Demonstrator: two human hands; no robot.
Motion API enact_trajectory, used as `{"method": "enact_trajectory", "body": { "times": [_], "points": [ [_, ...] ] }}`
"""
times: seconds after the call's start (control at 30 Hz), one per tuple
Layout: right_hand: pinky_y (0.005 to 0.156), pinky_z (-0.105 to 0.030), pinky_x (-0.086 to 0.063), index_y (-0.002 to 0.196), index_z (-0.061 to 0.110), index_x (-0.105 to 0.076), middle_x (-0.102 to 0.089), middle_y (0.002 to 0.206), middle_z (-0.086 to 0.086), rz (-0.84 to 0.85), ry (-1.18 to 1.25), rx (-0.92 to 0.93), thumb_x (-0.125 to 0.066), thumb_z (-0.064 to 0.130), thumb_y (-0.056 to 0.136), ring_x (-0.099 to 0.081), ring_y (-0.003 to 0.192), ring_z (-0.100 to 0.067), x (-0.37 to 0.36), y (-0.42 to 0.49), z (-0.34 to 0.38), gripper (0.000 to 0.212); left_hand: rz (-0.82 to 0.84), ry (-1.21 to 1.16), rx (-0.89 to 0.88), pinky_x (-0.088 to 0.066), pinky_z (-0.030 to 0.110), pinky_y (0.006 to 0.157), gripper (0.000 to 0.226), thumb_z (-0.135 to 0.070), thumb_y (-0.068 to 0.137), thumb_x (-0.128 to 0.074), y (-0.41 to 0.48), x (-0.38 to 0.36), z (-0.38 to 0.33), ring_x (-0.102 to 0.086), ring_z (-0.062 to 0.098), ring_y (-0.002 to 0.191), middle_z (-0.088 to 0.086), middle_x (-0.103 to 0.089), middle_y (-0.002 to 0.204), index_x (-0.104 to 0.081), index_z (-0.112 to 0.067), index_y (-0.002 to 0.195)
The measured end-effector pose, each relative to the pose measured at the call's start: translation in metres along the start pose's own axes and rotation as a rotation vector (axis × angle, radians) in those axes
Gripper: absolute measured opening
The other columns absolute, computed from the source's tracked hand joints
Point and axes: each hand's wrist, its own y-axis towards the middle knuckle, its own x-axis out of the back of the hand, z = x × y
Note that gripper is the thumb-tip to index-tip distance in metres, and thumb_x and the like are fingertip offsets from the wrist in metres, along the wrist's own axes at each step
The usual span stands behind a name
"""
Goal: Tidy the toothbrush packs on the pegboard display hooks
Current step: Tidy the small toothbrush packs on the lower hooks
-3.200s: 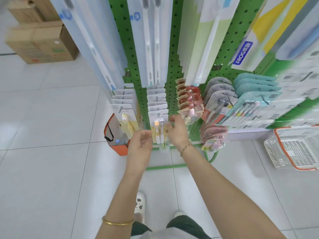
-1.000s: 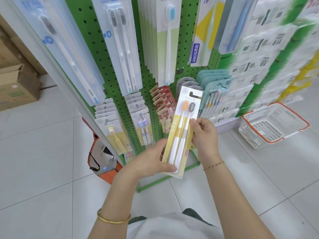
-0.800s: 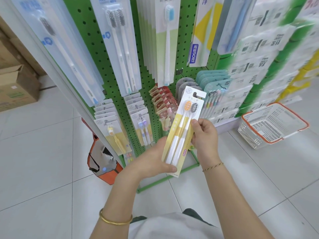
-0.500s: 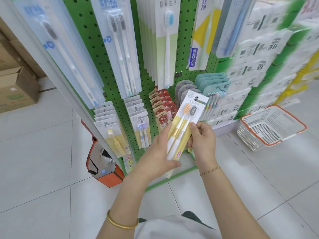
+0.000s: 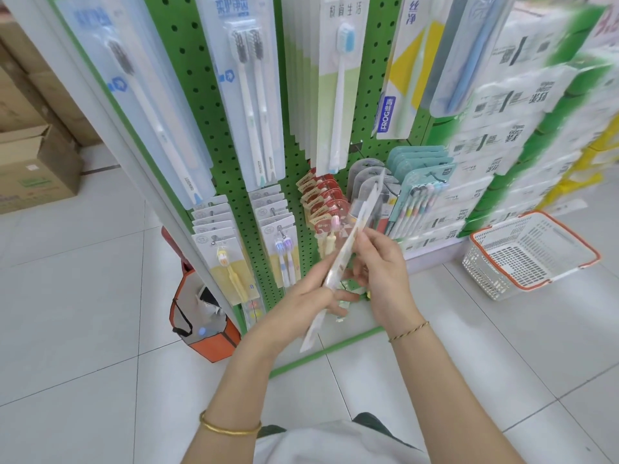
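The toothbrush pack [image 5: 343, 254] is off the hooks, held in the air in front of the lower rows of the green pegboard [image 5: 201, 95]. It is turned nearly edge-on to the camera and slants from lower left to upper right, blurred along its length. The left hand [image 5: 301, 306] grasps its lower half with the fingers curled round the card. The right hand [image 5: 385, 279] pinches it higher up between thumb and fingertips. A gold bangle [image 5: 227, 428] sits on the left forearm and a thin bracelet [image 5: 408, 331] on the right wrist.

Just behind the pack hang red packs [image 5: 321, 202], grey packs [image 5: 365, 175] and teal packs [image 5: 418, 182]. To their left are two rows of small white packs [image 5: 281, 242]. Long packs [image 5: 251, 95] hang from the hooks above. On the tiled floor, a white basket with an orange rim [image 5: 532, 256] stands to the right, near stacked tissue packs [image 5: 519, 112]. An orange bag [image 5: 204, 329] sits at the foot of the display, and cardboard boxes [image 5: 33, 162] are at the far left.
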Motion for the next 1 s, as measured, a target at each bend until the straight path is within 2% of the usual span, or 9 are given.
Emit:
{"method": "enact_trajectory", "body": {
  "times": [0.07, 0.13, 0.23, 0.33, 0.53, 0.6, 0.73, 0.87, 1.0],
  "points": [
    [0.038, -0.012, -0.033, 0.11, 0.001, -0.06, -0.053, 0.05, 0.013, 0.003, 0.013, 0.009, -0.049, 0.007, 0.097, -0.042, 0.04, 0.0, 0.0, -0.001, 0.003, 0.018, 0.003, -0.007, 0.027, -0.054, 0.025, 0.085, 0.053, 0.001, 0.088, -0.043, -0.003, 0.001, 0.0, -0.068, 0.007, 0.097, -0.006, -0.062, 0.119, -0.044, -0.031, 0.131],
    [0.04, -0.01, -0.034, 0.105, 0.001, -0.06, -0.061, 0.055, 0.013, 0.006, 0.032, 0.02, -0.05, 0.001, 0.095, -0.047, 0.042, 0.002, 0.001, -0.003, 0.006, 0.015, -0.014, 0.047, 0.077, -0.054, 0.018, 0.075, 0.033, -0.002, 0.099, -0.04, -0.002, 0.003, 0.002, -0.068, 0.001, 0.088, -0.004, -0.065, 0.113, -0.049, -0.023, 0.123],
    [0.041, -0.011, -0.034, 0.097, 0.003, -0.062, -0.064, 0.059, 0.012, 0.036, 0.042, 0.037, -0.05, -0.001, 0.094, -0.046, 0.042, 0.001, 0.005, -0.004, 0.006, 0.013, -0.086, 0.145, 0.084, -0.054, 0.029, 0.084, 0.018, -0.018, 0.099, -0.047, 0.003, 0.006, 0.007, -0.067, 0.009, 0.092, -0.002, -0.069, 0.109, -0.061, -0.026, 0.108],
    [0.042, -0.011, -0.035, 0.094, -0.003, -0.063, -0.064, 0.058, 0.011, 0.09, -0.022, 0.073, -0.053, -0.003, 0.092, -0.047, 0.043, 0.001, 0.008, -0.006, 0.007, 0.01, -0.259, 0.159, 0.06, -0.055, 0.04, 0.083, 0.02, -0.032, 0.097, -0.05, 0.011, 0.009, 0.001, -0.069, 0.018, 0.092, 0.0, -0.072, 0.099, -0.066, -0.02, 0.099],
    [0.046, -0.013, -0.036, 0.088, 0.004, -0.066, -0.063, 0.061, 0.006, 0.229, -0.122, 0.08, -0.058, -0.003, 0.089, -0.047, 0.047, 0.001, 0.009, -0.011, 0.004, 0.01, -0.537, 0.029, -0.112, -0.053, 0.025, 0.063, 0.023, -0.036, 0.096, -0.052, 0.028, 0.016, -0.03, -0.067, 0.006, 0.069, -0.004, -0.07, 0.083, -0.062, -0.016, 0.101],
    [0.046, -0.011, -0.036, 0.084, 0.007, -0.065, -0.062, 0.059, 0.01, 0.258, -0.154, 0.084, -0.059, -0.003, 0.088, -0.048, 0.046, 0.001, 0.008, -0.012, 0.004, 0.013, -0.592, -0.033, -0.131, -0.051, 0.018, 0.055, 0.023, -0.037, 0.094, -0.054, 0.03, 0.017, -0.037, -0.065, 0.002, 0.061, -0.007, -0.069, 0.074, -0.064, -0.017, 0.098],
    [0.046, -0.01, -0.036, 0.081, 0.009, -0.062, -0.061, 0.055, 0.012, 0.306, -0.162, 0.079, -0.058, -0.004, 0.089, -0.048, 0.045, 0.002, 0.006, -0.014, 0.006, 0.016, -0.63, -0.099, -0.129, -0.049, 0.017, 0.049, 0.017, -0.037, 0.093, -0.057, 0.032, 0.016, -0.04, -0.064, 0.002, 0.054, -0.01, -0.068, 0.061, -0.065, -0.022, 0.087],
    [0.046, -0.012, -0.036, 0.082, 0.008, -0.061, -0.062, 0.057, 0.01, 0.263, -0.167, 0.075, -0.058, -0.001, 0.09, -0.048, 0.046, 0.0, 0.006, -0.014, 0.005, 0.012, -0.59, -0.079, -0.135, -0.051, 0.017, 0.054, 0.018, -0.029, 0.092, -0.06, 0.031, 0.016, -0.033, -0.066, -0.001, 0.066, -0.007, -0.07, 0.084, -0.058, -0.018, 0.106],
    [0.044, -0.02, -0.037, 0.083, 0.008, -0.06, -0.061, 0.059, 0.003, 0.153, -0.113, 0.099, -0.057, 0.003, 0.091, -0.045, 0.049, -0.01, 0.009, -0.011, 0.006, 0.009, -0.377, 0.11, -0.071, -0.056, 0.028, 0.078, 0.032, -0.025, 0.089, -0.066, 0.028, 0.016, -0.015, -0.066, 0.005, 0.092, -0.008, -0.068, 0.108, -0.052, -0.022, 0.117]
  ]
}}
